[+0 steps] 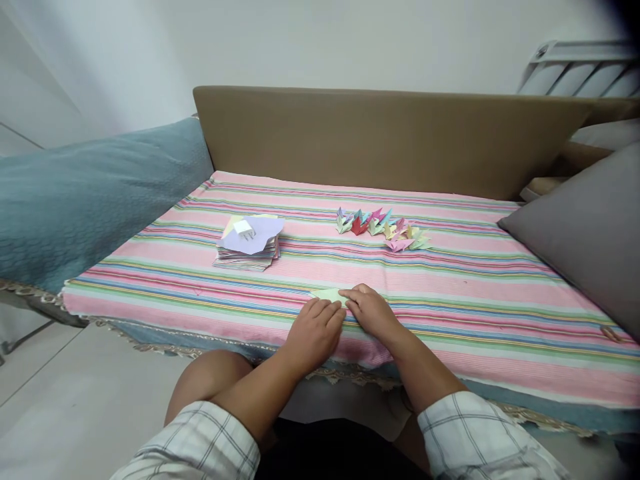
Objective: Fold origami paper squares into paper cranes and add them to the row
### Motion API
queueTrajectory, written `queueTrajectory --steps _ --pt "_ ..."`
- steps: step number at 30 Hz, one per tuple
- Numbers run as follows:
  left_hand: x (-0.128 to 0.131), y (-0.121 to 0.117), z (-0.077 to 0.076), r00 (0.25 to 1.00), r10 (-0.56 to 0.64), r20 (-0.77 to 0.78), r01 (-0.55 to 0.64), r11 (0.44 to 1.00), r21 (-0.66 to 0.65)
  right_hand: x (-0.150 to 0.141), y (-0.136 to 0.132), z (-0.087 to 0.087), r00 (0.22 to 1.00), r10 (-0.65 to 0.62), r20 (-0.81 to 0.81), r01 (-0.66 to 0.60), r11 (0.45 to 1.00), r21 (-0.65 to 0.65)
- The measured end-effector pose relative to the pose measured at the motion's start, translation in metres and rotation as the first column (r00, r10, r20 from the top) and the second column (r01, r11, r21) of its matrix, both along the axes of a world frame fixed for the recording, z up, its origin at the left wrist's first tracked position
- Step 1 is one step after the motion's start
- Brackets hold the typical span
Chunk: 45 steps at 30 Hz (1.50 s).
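A small pale green piece of folded paper (327, 293) lies on the striped cloth near its front edge. My left hand (315, 332) rests over the near side of the paper, its fingers bent together and pressing down. From the right, my right hand (369, 310) has its thumb and fingers closed on the paper's right end. The hands cover part of the paper, so its full shape is hidden. Farther back, several folded paper cranes (375, 225) in mixed colours stand in a cluster. A stack of square paper sheets (247, 257) sits to the left.
A small white block (243, 229) sits on top of the paper stack. The pink striped cloth (450, 280) covers the seat, with a brown backrest (350, 137) behind. A grey cushion (590, 220) is at right, a blue covered armrest (100, 193) at left.
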<state>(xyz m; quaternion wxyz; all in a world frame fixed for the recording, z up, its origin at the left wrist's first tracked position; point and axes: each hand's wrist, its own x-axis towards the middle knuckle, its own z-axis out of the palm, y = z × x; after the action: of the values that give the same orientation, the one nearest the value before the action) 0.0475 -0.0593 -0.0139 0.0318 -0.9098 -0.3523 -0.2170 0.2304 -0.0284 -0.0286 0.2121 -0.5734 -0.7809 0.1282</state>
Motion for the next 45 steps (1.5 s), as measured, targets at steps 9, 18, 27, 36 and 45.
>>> queueTrajectory --steps 9,18,27,36,45 --pt "0.004 -0.003 -0.007 0.999 0.046 -0.025 -0.047 0.999 -0.008 0.007 -0.008 0.004 0.999 -0.003 -0.034 0.008 0.988 0.157" --pt "0.002 0.005 -0.008 0.992 0.12 0.049 -0.119 0.992 -0.039 0.002 -0.024 0.018 0.993 0.089 -0.08 -0.082 0.993 0.088" --pt "0.002 0.011 -0.004 0.986 0.15 0.067 -0.145 0.986 -0.084 -0.003 -0.021 0.011 0.967 0.178 -0.183 -0.149 0.976 0.16" --pt "-0.007 0.023 0.0 1.0 0.021 -0.001 -0.021 0.991 -0.131 0.004 -0.003 0.003 0.985 0.152 -0.077 -0.133 0.969 0.208" --pt "-0.011 0.036 -0.004 1.0 0.028 0.013 -0.026 0.993 -0.119 0.005 -0.013 0.006 0.989 0.146 -0.025 -0.137 0.966 0.219"
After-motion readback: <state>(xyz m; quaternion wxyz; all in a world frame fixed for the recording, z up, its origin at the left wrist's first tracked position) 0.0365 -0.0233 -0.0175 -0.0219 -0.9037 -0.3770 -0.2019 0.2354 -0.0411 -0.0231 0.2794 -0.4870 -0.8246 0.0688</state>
